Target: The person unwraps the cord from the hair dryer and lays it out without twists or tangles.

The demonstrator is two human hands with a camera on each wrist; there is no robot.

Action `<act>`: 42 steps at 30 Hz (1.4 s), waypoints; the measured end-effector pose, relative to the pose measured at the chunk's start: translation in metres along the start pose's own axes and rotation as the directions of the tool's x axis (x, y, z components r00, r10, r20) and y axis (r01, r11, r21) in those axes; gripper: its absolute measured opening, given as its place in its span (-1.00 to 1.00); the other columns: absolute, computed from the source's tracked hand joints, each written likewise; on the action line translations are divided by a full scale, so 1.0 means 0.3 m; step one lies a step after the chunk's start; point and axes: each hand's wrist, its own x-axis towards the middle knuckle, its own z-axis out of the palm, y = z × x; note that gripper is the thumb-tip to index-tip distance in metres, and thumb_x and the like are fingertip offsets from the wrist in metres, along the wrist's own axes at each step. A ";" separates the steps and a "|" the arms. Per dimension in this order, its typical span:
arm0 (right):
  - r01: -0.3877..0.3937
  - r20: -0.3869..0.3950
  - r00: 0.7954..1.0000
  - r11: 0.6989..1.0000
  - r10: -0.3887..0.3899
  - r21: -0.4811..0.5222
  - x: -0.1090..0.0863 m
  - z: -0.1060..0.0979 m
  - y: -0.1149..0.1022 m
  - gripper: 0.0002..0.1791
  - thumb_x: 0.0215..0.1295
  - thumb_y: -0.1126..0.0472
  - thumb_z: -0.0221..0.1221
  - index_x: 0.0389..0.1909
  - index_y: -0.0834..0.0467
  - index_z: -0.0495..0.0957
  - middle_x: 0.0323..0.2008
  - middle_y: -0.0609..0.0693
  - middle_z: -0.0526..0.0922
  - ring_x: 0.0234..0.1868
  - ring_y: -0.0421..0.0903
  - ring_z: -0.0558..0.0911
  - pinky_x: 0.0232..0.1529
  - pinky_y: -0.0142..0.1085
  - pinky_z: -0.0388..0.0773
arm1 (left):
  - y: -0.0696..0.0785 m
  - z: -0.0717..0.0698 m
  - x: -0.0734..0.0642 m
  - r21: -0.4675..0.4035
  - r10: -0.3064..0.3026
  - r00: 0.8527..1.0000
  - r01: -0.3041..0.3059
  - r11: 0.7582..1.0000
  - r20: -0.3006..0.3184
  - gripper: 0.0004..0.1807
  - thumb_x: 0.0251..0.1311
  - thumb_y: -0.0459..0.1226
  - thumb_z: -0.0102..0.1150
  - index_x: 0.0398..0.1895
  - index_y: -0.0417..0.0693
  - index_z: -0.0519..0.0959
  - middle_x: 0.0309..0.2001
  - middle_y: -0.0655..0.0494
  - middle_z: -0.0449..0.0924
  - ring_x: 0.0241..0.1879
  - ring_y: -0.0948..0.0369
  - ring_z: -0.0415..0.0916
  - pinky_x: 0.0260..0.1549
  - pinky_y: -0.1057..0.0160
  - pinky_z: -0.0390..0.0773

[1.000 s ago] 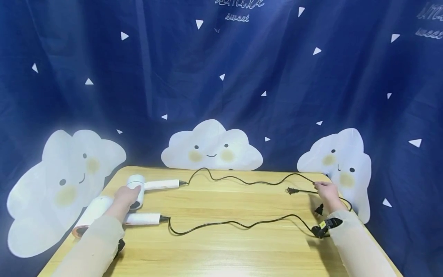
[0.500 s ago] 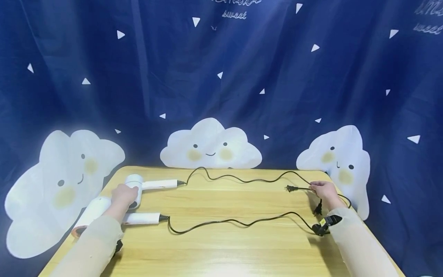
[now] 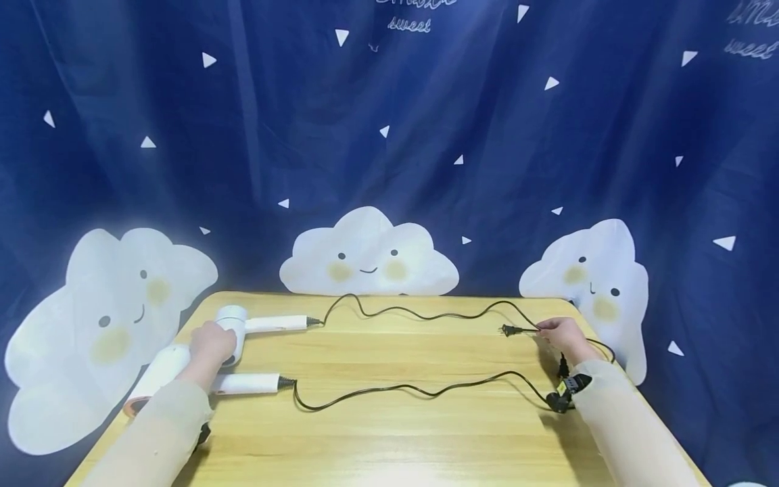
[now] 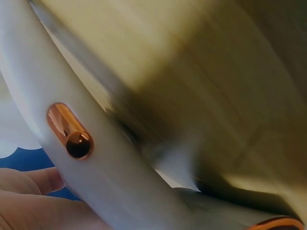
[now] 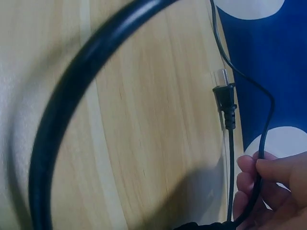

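Note:
At the table's far left lies a white hair dryer (image 3: 276, 324), and my left hand (image 3: 209, 345) grips its round head. A second white hair dryer (image 3: 246, 383) with a copper-rimmed body lies nearer, partly behind my left forearm. Its handle, with a copper slider (image 4: 72, 132), fills much of the left wrist view, and my left fingers (image 4: 43, 179) show beyond it. Over the right side of the table, my right hand (image 3: 566, 336) pinches the far dryer's black cord (image 5: 265, 136) between thumb and fingers. A black two-prong plug (image 5: 224, 98) sits just beside that hand.
The near dryer's black cord (image 3: 408, 387) runs in waves across the wooden table (image 3: 389, 433) to a black connector (image 3: 556, 402) by my right wrist. Another dark plug (image 3: 563, 365) is under the right hand. A blue cloud-print curtain (image 3: 365, 135) hangs behind.
My right hand has shifted slightly left with the cord, so less slack cord shows between it and the plug. My left hand and the far dryer have edged slightly left.

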 end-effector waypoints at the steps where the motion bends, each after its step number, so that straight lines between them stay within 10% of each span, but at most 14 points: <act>1: 0.004 0.006 1.000 1.000 -0.004 -0.006 0.001 0.004 0.000 -0.69 0.36 0.44 0.08 0.03 0.57 0.52 -0.22 0.30 0.70 -0.28 0.00 0.62 -0.33 -0.29 0.55 | -0.004 0.002 0.001 -0.001 -0.001 1.000 0.001 1.000 -0.005 -0.47 0.23 -0.27 -0.25 -0.08 -0.77 0.28 -0.13 -0.62 0.37 -0.06 -0.39 0.35 0.00 -0.19 0.41; 16: 0.026 0.021 1.000 0.992 -0.024 -0.122 -0.014 0.039 -0.017 -0.68 0.38 0.44 0.05 0.08 0.48 0.54 -0.02 0.43 0.61 -0.09 0.22 0.61 -0.10 0.01 0.59 | 0.003 0.004 -0.031 -0.035 0.036 0.992 -0.040 0.999 -0.125 -0.56 0.24 -0.31 -0.14 -0.17 -0.71 0.37 -0.19 -0.62 0.43 -0.09 -0.42 0.38 -0.04 -0.24 0.41; 42: 0.079 0.060 0.996 0.982 -0.070 -0.169 0.000 0.044 0.007 -0.80 0.28 0.47 0.16 -0.11 0.42 0.63 -0.22 0.25 0.68 -0.12 0.19 0.62 -0.08 0.06 0.57 | -0.019 0.010 0.004 -0.002 0.093 0.994 -0.093 0.996 -0.049 -0.53 0.10 -0.32 -0.12 -0.14 -0.72 0.34 -0.18 -0.58 0.40 -0.09 -0.36 0.35 -0.05 -0.23 0.42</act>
